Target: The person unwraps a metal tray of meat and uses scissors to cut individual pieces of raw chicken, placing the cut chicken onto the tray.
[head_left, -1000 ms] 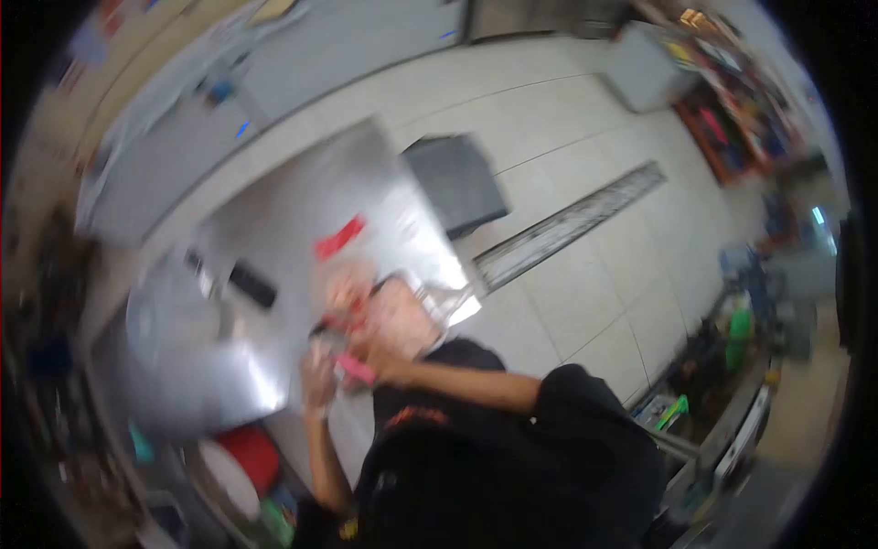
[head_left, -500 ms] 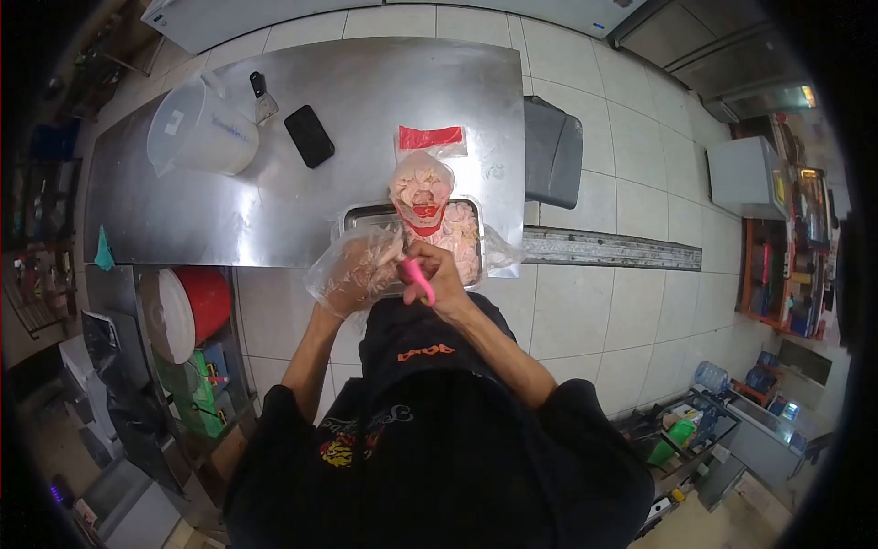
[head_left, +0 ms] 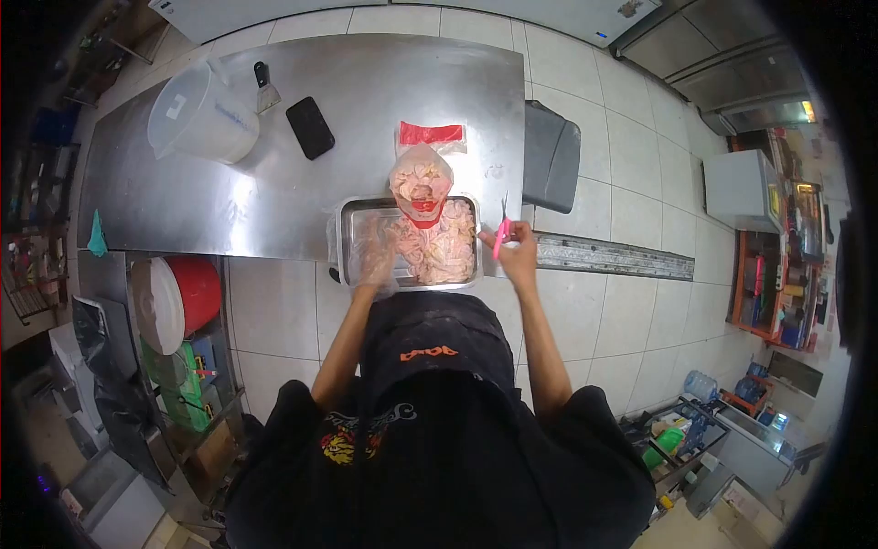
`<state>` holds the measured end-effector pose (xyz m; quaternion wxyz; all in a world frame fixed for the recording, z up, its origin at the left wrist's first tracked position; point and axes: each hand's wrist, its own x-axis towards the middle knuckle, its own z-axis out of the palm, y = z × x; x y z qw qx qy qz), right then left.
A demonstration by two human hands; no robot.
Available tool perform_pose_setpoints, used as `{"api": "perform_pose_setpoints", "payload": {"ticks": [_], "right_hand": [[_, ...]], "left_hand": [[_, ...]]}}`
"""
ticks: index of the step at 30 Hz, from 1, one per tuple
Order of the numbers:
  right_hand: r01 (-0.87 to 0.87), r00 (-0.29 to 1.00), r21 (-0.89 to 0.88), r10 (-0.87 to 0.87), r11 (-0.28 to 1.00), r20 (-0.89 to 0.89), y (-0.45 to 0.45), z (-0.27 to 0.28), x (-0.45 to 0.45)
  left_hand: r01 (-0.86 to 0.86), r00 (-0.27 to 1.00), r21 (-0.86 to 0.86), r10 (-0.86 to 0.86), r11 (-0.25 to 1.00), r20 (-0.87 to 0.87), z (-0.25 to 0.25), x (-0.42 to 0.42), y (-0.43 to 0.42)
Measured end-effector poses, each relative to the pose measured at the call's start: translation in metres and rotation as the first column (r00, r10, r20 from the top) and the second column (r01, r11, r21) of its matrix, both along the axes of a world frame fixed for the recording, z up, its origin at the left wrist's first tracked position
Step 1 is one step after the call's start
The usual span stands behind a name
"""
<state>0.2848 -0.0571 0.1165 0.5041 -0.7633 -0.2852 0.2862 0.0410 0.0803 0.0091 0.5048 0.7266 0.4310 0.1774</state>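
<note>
My left hand (head_left: 373,265) is at the left side of a metal tray (head_left: 348,229), closed on a clear plastic bag (head_left: 366,233) that hangs crumpled around it. Its fingers are blurred behind the plastic. Pieces of raw pale-pink meat (head_left: 442,258) fill the middle and right of the tray. Just past the tray's right rim, my right hand (head_left: 519,252) grips a pair of pink-handled scissors (head_left: 502,238), blades pointing away from me. A filled bag of similar meat (head_left: 421,178) with red print rests against the tray's far edge.
Behind the filled bag lies a flat red-and-clear packet (head_left: 432,135). A black phone (head_left: 311,127), a scraper (head_left: 266,91) and a large translucent pitcher (head_left: 206,119) stand or lie on the left of the steel table (head_left: 357,69). A grey bin (head_left: 551,156) adjoins its right end.
My right hand has moved right with the scissors, from beside my left hand to beyond the tray. My left hand and the plastic bag have shifted slightly over the tray, exposing more meat.
</note>
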Motion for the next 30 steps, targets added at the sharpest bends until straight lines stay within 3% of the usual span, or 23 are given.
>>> {"api": "perform_pose_setpoints", "payload": {"ticks": [1, 2, 3, 4, 5, 7, 8, 9, 11, 12, 14, 17, 19, 21, 23, 25, 28, 30], "right_hand": [[0.127, 0.977, -0.060, -0.114, 0.990, 0.182, -0.006, -0.018, -0.011], [0.125, 0.977, -0.057, -0.113, 0.991, 0.181, -0.011, -0.045, -0.019], [0.152, 0.988, -0.024, -0.152, 0.988, -0.001, -0.014, -0.075, -0.026], [0.185, 0.966, 0.004, -0.181, 0.983, -0.185, -0.015, -0.090, -0.031], [0.185, 0.966, 0.007, -0.181, 0.983, -0.187, -0.015, -0.091, -0.037], [0.038, 0.993, -0.025, -0.035, 0.999, 0.114, -0.015, -0.092, -0.047], [0.044, 0.993, -0.021, -0.041, 0.999, 0.114, -0.019, -0.090, -0.044], [0.063, 0.997, -0.023, -0.064, 0.998, -0.038, -0.024, -0.088, -0.036], [0.102, 0.937, -0.020, -0.102, 0.995, -0.334, -0.029, -0.078, -0.018], [0.132, 0.919, -0.004, -0.124, 0.991, -0.374, -0.030, -0.061, -0.017], [0.164, 0.915, 0.034, -0.140, 0.986, -0.378, -0.039, -0.062, -0.011], [0.177, 0.917, 0.078, -0.136, 0.981, -0.375, -0.040, -0.061, -0.015], [0.100, 0.958, 0.103, -0.067, 0.990, -0.279, -0.033, -0.067, -0.023], [0.050, 0.977, 0.100, -0.027, 0.994, -0.214, -0.023, -0.068, -0.026], [0.088, 0.942, 0.055, -0.065, 0.995, -0.330, -0.011, -0.043, -0.031], [0.091, 0.966, 0.156, -0.049, 0.984, -0.255, -0.008, -0.049, -0.025], [0.126, 0.952, 0.207, -0.060, 0.970, -0.301, -0.014, -0.042, -0.021], [0.153, 0.951, 0.198, -0.090, 0.968, -0.296, -0.022, -0.045, -0.021]], "left_hand": [[-0.093, 0.973, 0.145, 0.121, 0.985, -0.196, -0.043, 0.012, -0.007], [-0.152, 0.895, 0.302, 0.261, 0.941, -0.362, -0.071, 0.024, -0.012], [-0.154, 0.895, 0.306, 0.264, 0.939, -0.359, -0.080, 0.035, -0.017], [-0.176, 0.953, 0.222, 0.223, 0.959, -0.205, -0.087, 0.047, -0.023], [-0.180, 0.981, 0.135, 0.187, 0.974, -0.043, -0.094, 0.059, -0.029], [-0.134, 0.949, -0.037, 0.139, 0.990, 0.284, -0.100, 0.075, -0.039], [-0.085, 0.888, -0.116, 0.128, 0.990, 0.442, -0.101, 0.079, -0.041], [-0.080, 0.888, -0.112, 0.122, 0.990, 0.444, -0.076, 0.073, -0.042], [0.024, 0.934, 0.093, -0.056, 0.995, 0.352, 0.032, 0.050, -0.040], [0.031, 0.935, 0.103, -0.065, 0.994, 0.350, 0.061, 0.045, -0.037], [-0.177, 0.936, 0.574, -0.043, 0.800, 0.350, 0.109, 0.036, -0.034], [-0.106, 0.973, 0.618, -0.047, 0.779, 0.225, 0.192, 0.062, 0.008], [0.213, 0.956, 0.522, -0.065, 0.826, -0.287, 0.174, 0.089, 0.049], [0.417, 0.757, 0.267, -0.170, 0.869, -0.630, 0.147, 0.120, 0.076], [0.461, 0.712, 0.261, -0.179, 0.848, -0.679, 0.121, 0.141, 0.082], [0.530, 0.651, 0.241, -0.208, 0.813, -0.730, 0.086, 0.146, 0.088], [0.501, 0.760, 0.384, -0.182, 0.776, -0.624, 0.002, 0.135, 0.084], [0.460, 0.828, 0.472, -0.172, 0.752, -0.533, -0.024, 0.132, 0.080]]}}
